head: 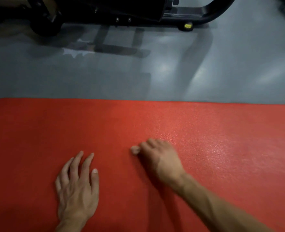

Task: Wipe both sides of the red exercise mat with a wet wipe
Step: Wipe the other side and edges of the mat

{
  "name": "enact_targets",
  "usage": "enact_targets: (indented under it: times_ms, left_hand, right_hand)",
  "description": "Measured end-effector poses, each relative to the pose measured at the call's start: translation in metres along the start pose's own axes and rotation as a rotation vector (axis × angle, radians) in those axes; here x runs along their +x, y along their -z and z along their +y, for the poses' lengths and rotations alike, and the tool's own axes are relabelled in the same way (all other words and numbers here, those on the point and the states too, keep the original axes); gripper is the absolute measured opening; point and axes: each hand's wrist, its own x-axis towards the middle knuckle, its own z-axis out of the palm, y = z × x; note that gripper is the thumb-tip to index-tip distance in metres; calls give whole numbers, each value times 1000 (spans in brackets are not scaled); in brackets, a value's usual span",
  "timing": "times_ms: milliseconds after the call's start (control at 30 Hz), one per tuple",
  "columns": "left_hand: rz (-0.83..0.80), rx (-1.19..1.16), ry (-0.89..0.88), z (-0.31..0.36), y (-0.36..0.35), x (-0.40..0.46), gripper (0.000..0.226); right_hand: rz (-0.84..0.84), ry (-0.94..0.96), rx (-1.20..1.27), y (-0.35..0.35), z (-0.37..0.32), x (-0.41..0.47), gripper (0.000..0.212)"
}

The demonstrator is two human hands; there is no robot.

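Observation:
The red exercise mat [205, 131] lies flat on the grey floor and fills the lower half of the view. My left hand [78, 186] rests flat on it with straight fingers, near the bottom left of centre. My right hand [158, 156] is on the mat's middle with its fingers curled under. A small pale wad, the wet wipe [135, 150], pokes out at its fingertips and is blurred. The mat shows a damp sheen to the right of that hand.
Grey glossy floor [171, 72] lies beyond the mat's far edge. A black exercise machine [115, 9] with a curved frame and a yellow-capped foot [187, 26] stands along the top. The mat's left corner [1, 101] is in view.

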Motion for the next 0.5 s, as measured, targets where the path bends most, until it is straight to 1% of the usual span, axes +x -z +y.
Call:
enact_targets:
  times_ms: [33,133,167,200,233,267,300,367,400,433,467,500]
  left_hand:
    - [8,1,-4,0,0,1,55]
    - [19,10,-7,1,-1,1,55]
    - [23,12,-8,0,-1,1,55]
    - [27,10,-11,0,-2,1,55]
    - [32,7,-18,0,-2,1,55]
    - [39,7,-25,0,-2,1,55]
    - [47,9,-30,-1,-2,0,55]
    - [62,12,-36,-2,-2,-1,55]
    - [70,12,-40,-2,-2,-1,55]
    - [75,9,-43,-2,-2,-1,55]
    - [80,6,-45,-2,-3,-1,54]
    - [84,1,-44,-2,-3,-1,54]
  right_hand:
    - [22,-66,-19,8,23,-1,5]
    - [126,-410,-145,37,86,-8,17]
    - [160,-500,-140,40,90,-8,18]
    - [183,-544,-123,38,84,-5,19]
    - [186,-534,-94,30,68,0,19]
    - [183,-458,-58,17,45,6,17]
    - [153,-350,-18,3,18,11,18]
    - [12,-50,-1,-23,-31,22,24]
    - [-71,88,-35,-32,-45,25,23]
    - [-116,163,-62,-34,-47,29,19]
    - [-100,160,-65,-30,-34,34,17]
    - [-38,91,-76,-21,-15,40,21]
